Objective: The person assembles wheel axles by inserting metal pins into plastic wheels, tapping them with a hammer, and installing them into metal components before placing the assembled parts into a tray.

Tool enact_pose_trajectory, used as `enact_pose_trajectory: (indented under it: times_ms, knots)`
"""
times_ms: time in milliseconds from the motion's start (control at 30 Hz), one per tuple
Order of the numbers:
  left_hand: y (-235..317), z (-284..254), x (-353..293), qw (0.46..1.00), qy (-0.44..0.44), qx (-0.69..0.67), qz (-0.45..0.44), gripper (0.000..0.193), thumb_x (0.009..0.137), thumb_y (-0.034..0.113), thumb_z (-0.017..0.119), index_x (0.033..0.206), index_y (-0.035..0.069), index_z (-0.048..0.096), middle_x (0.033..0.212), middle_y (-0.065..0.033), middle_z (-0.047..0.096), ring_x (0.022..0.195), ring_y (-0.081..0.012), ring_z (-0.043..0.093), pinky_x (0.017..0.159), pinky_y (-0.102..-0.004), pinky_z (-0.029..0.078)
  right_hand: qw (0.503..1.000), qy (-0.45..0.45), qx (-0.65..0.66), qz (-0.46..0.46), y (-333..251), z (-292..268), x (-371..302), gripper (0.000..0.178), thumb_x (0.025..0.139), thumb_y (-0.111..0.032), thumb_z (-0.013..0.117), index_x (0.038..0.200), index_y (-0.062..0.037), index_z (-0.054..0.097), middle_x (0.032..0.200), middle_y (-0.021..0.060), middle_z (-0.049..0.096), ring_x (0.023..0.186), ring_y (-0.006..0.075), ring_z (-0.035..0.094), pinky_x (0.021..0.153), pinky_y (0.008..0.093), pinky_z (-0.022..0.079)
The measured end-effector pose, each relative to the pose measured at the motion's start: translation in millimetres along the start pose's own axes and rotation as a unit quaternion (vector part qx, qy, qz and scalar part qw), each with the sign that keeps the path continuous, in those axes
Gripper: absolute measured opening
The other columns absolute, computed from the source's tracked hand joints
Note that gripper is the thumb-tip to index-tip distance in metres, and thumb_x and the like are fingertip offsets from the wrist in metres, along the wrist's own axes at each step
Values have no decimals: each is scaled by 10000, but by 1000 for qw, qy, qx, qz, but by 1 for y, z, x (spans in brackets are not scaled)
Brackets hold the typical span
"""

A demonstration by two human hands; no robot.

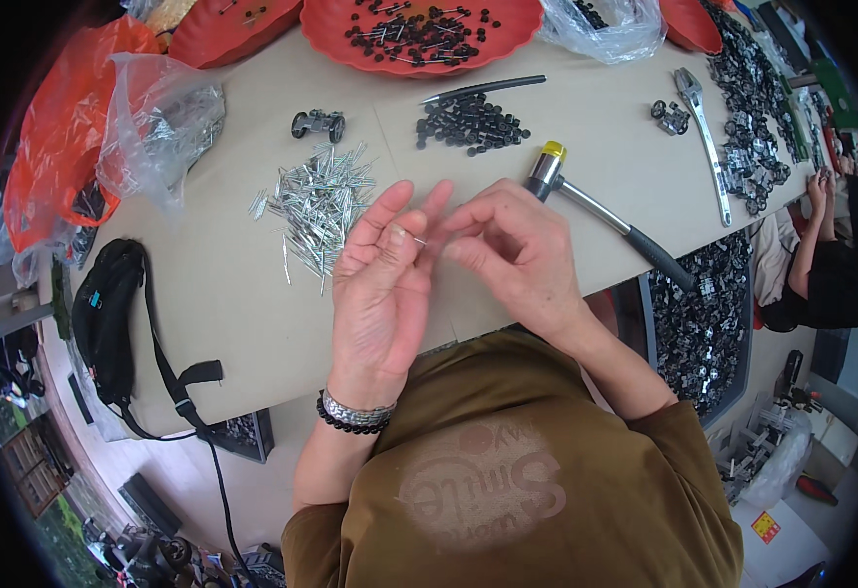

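My left hand (382, 284) is turned palm up, its thumb pressing a thin metal pin (420, 240) against the fingers. The pin's tip points toward my right hand (527, 250), whose thumb and forefinger are curled together close beside it. Whatever the right fingertips grip, if anything, is too small to make out. Just beyond my left hand lies a loose heap of silvery metal pins (323, 201). Small black wheels (468, 122) form a pile farther off, past both hands.
A hammer (596, 201) with a yellow-tipped head lies right of my hands. Black tweezers (483, 88), an adjustable wrench (706, 147), two small wheeled assemblies (318, 125) and a red tray (424, 39) of wheeled pins sit beyond. A black pouch (110, 318) rests at left.
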State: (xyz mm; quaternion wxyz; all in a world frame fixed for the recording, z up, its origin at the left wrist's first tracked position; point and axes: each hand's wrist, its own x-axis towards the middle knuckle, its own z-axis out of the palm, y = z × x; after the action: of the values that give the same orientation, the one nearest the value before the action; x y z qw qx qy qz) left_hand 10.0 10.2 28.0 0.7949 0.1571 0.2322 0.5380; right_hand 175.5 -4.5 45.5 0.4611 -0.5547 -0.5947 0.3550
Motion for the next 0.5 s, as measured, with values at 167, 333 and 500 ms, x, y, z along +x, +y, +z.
enact_pose_trajectory:
  times_ms: [167,333,500]
  knots:
    - [-9,3,-1,999,-15,44,-5,573,943,123,746,1423,-57,490,1145,-80,741,1426,-304,483,1233,-451,298,997,-42,56,21,-3,2,-2,102,884,-79,754,956,-25,707,881,52,625,710,144,579,635,298,468]
    - [-6,18,-6,997,26,66,-34,549,945,94,741,1418,-49,502,1123,-88,744,1327,-222,554,1179,-395,375,995,-18,93,38,6,-1,-8,78,914,-62,716,939,2,681,898,79,613,744,145,600,668,295,490]
    - [-12,2,-10,984,32,174,-27,400,951,76,739,1309,-38,600,1050,-99,744,1065,-136,665,980,-306,524,982,-7,174,75,12,-1,-13,84,923,-53,700,939,22,666,908,86,613,769,147,609,700,306,506]
